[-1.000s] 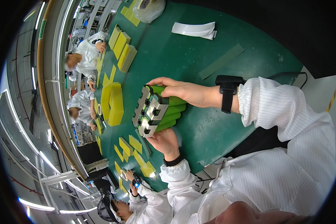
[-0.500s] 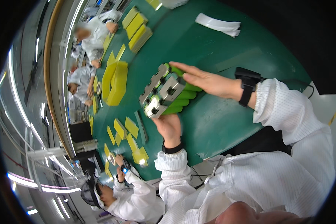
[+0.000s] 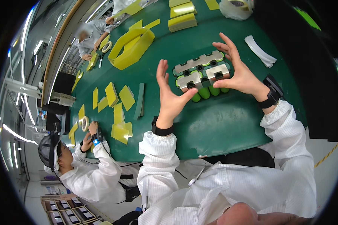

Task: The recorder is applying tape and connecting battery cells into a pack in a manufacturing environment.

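The battery pack (image 3: 202, 72) in front of you sits on the green table (image 3: 221, 123), between your two hands and a little in from the near edge. Its upper face carries silver metal plates (image 3: 189, 80): a long one with a scalloped edge along the far side, and two shorter ones, side by side, along the near side. Black square pieces show at the near edge of the shorter plates, and bright green rings show around parts of the plates. Below that edge, the rounded green cells (image 3: 204, 93) stick out in a row toward you.

Your left hand (image 3: 171, 102) is spread wide at the pack's left end, fingers pointing up and away, thumb stretched toward the near left plate. Your right hand (image 3: 243, 77) mirrors it at the right end, fingers raised past the far corner, thumb reaching along the near edge. Neither hand is closed around the pack; you cannot tell here whether the thumbs touch it. Both your wrists wear black bands (image 3: 162, 129).
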`<action>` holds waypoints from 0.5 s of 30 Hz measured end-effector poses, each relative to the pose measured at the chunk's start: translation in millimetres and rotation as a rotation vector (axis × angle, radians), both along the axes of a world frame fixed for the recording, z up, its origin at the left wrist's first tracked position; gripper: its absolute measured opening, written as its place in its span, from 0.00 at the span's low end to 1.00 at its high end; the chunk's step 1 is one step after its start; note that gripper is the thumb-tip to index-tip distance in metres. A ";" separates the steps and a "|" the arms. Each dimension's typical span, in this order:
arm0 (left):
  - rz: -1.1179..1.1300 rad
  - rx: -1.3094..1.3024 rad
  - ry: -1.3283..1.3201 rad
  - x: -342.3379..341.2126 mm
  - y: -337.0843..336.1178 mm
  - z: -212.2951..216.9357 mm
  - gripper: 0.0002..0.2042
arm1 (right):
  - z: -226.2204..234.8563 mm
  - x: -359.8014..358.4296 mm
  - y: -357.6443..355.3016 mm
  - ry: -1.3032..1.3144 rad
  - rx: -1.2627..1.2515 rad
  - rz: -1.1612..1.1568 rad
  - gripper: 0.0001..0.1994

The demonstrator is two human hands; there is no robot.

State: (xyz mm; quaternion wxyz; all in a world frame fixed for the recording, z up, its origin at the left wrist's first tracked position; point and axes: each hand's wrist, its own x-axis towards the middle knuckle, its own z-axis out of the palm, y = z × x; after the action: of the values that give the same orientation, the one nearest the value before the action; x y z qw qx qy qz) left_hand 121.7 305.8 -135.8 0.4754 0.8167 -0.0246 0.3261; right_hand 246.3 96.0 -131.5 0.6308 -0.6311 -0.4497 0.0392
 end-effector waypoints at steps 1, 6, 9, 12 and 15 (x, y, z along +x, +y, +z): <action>-0.019 0.053 0.035 1.7 -1.4 3.3 0.53 | 1.5 3.2 2.2 -0.011 0.002 0.013 0.58; -0.110 -0.089 0.144 7.5 -8.9 6.5 0.57 | 7.5 6.2 5.8 -0.087 -0.081 0.038 0.55; -0.122 -0.086 0.138 8.4 -8.3 7.4 0.56 | 6.9 5.8 6.6 -0.026 -0.069 0.015 0.52; -0.128 -0.084 0.155 8.5 -7.2 9.9 0.55 | 11.6 9.0 6.0 -0.061 -0.130 0.045 0.51; -0.109 0.002 0.111 11.7 -3.0 3.2 0.53 | 8.8 10.1 8.0 -0.028 -0.118 0.057 0.49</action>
State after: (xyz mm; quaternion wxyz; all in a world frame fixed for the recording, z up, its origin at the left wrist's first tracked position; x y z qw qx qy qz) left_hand 133.4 302.8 -132.6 0.4924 0.8313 -0.0431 0.2540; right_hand 256.4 104.0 -122.7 0.5849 -0.6544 -0.4732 0.0749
